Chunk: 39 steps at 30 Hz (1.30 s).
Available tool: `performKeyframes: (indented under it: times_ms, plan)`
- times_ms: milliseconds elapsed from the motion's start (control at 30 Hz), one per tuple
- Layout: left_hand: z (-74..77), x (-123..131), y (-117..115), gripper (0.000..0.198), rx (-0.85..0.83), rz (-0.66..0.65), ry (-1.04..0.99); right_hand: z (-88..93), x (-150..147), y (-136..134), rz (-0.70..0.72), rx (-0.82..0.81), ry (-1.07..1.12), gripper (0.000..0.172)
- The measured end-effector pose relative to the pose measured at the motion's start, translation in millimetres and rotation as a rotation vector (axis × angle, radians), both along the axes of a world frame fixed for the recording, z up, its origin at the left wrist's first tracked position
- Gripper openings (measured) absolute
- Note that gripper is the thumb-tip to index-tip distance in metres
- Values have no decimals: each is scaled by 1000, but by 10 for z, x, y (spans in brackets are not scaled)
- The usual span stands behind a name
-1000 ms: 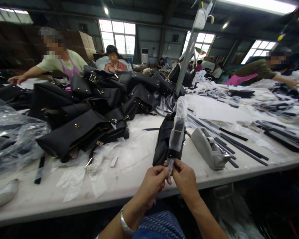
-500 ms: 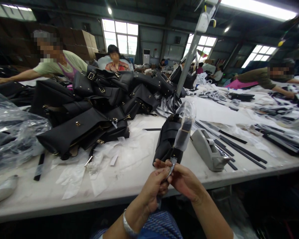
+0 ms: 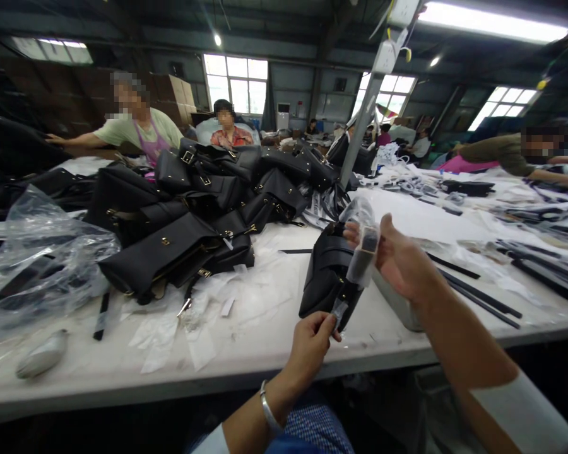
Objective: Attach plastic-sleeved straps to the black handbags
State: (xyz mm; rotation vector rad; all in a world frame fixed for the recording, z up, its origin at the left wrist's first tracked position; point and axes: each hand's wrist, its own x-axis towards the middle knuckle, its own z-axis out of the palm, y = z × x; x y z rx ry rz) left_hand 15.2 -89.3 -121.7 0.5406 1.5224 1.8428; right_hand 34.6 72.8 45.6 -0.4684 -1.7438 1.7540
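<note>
In front of me a black handbag [image 3: 322,268] stands on the table. Its strap [image 3: 360,268] rises at the right side, wrapped in clear plastic around a gold buckle. My left hand [image 3: 312,340], with a silver bangle on its wrist, is closed in a pinch on the strap's lower end. Beside the wrapped buckle is my right hand [image 3: 404,261], its thumb raised and apart, its fingertips showing on the far side of the strap. That hand is open. A grey tape dispenser [image 3: 397,306] is largely hidden behind it.
Black handbags [image 3: 161,252] lie heaped at left, near crumpled clear plastic [image 3: 52,258]. A grey rounded object [image 3: 42,354] sits at the front left edge. Dark strips [image 3: 483,296] lie at right. A metal post [image 3: 360,126] rises mid-table. Co-workers [image 3: 146,129] are at work beyond.
My right hand has left the strap's lower end and moved up and right to the wrapped buckle, opening. The left hand keeps its pinch. The whole view has shifted slightly.
</note>
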Motion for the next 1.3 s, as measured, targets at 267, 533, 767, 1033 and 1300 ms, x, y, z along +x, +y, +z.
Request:
performKeyframes:
  times_ms: [267,533,767,1033,1300]
  plan:
    - [241,-380,-248,27,47,190,371,995,-330,293,163,36,-200,46]
    - [341,-746,-576,51,-124,458,777,1434,-323,475,16,553,-342,43]
    - [71,-193,-504,38,-175,189,467,982,-380,602,30,954,-494,41]
    - [-57,-81,-475,26,-42,-9,139,-259,671,-142,-365,999,-485,42]
    - [113,-70,-672,37,-149,-132,568,-1357,616,-942,157,33,-482,54]
